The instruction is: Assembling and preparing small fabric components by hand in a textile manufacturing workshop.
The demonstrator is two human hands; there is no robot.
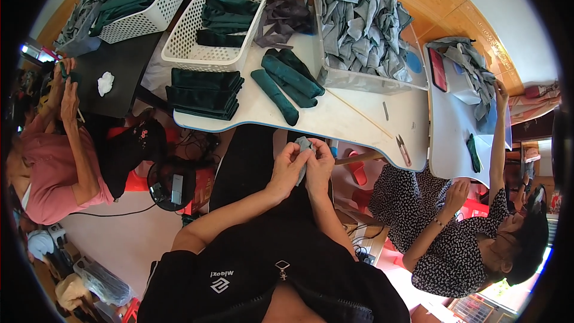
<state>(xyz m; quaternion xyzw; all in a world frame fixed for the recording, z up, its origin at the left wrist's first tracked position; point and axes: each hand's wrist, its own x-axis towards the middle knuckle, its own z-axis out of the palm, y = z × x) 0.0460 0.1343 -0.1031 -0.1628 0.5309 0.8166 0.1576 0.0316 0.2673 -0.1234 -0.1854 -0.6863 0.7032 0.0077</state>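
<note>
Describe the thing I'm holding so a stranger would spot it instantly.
Find the white table, then look just this side of its near edge, where your left hand and right hand meet. Pinched there is a small cloth. Unlike the dark green pieces lying on the table, it is grey and in hand.

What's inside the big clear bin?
The clear bin holds mainly heaped grey cloth pieces; a blue patch shows at right. Whatever lies beneath the top layer is covered.

The cloth (301,173) is grey, the rolls (292,77) green, the dress (449,268) white-flecked black.
</note>
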